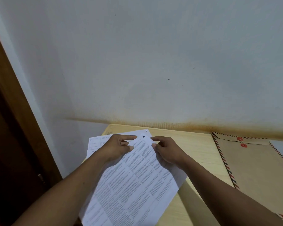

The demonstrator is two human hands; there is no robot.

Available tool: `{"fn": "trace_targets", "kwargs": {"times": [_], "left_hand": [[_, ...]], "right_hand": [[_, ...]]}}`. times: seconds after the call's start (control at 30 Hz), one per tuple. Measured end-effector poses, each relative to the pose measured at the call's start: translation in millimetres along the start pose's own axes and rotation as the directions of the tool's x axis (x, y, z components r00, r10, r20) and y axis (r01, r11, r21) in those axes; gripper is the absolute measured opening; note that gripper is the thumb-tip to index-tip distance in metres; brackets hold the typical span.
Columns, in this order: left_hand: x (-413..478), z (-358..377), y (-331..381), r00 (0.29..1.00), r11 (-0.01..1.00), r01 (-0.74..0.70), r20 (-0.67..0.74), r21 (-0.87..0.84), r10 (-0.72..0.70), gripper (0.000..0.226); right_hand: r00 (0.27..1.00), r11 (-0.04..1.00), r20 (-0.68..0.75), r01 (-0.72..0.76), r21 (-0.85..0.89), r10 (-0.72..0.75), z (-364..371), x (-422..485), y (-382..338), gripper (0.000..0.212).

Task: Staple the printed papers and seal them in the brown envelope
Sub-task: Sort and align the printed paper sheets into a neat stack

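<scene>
The person is holding the printed papers (134, 181) over the near left part of a pale wooden table (196, 149), with the stack lying at a slant so that its far corner is pointing toward the wall (153, 62). The left hand (119, 147) is resting on the far left side of the stack, its forefinger stretching along the top edge and its thumb pressing beneath it, so the two are pinching the sheets near that corner; the other fingers are curling loosely. The right hand (167, 150) is meeting it from the right, thumb and bent forefinger nipping the sheets' right edge just beside the same corner. A handwritten mark is showing on the corner between the two hands. Another printed sheet (95, 142) is lying flat on the table under the left hand, sticking out to the far left.

The brown envelope (255, 168), edged with red and dark stripes, is lying flat at the right of the table, well apart from the hands, with its flap down and two red string discs (242, 142) at its far end. A brown door frame (15, 103) is running down the left.
</scene>
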State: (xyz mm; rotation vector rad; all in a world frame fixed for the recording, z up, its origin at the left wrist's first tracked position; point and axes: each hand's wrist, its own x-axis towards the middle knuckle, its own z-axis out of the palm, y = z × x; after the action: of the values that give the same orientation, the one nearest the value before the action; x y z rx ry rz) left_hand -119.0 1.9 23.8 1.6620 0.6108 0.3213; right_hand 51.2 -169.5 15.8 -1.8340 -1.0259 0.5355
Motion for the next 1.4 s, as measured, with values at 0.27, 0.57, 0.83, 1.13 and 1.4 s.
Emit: {"fn": "trace_targets", "kwargs": {"times": [0.27,0.57,0.83,1.13,1.4], "left_hand": [[3,-48,-9,0.998,0.997,-0.041,-0.043,0.072,0.044,0.045],[1,-42,1,0.999,0.961,-0.035,0.002,0.273,0.036,0.043],[8,-19,4,0.997,0.946,-0.076,0.046,0.316,0.064,0.046],[12,-9,6,0.996,0.943,-0.076,0.063,0.323,0.058,0.046],[17,-1,-3,0.997,0.956,-0.072,0.03,0.286,0.066,0.044]], "right_hand": [[0.997,0.911,-0.031,-0.083,-0.404,0.077,13,22,8,0.034],[0.995,0.675,0.02,-0.054,-0.736,0.101,6,18,26,0.039],[0.985,0.719,-0.108,-0.172,-0.674,0.134,-10,10,32,0.024],[0.987,0.822,-0.062,-0.157,-0.548,0.147,-23,9,39,0.054],[0.983,0.927,-0.064,-0.182,-0.329,0.171,-23,9,40,0.042]]}}
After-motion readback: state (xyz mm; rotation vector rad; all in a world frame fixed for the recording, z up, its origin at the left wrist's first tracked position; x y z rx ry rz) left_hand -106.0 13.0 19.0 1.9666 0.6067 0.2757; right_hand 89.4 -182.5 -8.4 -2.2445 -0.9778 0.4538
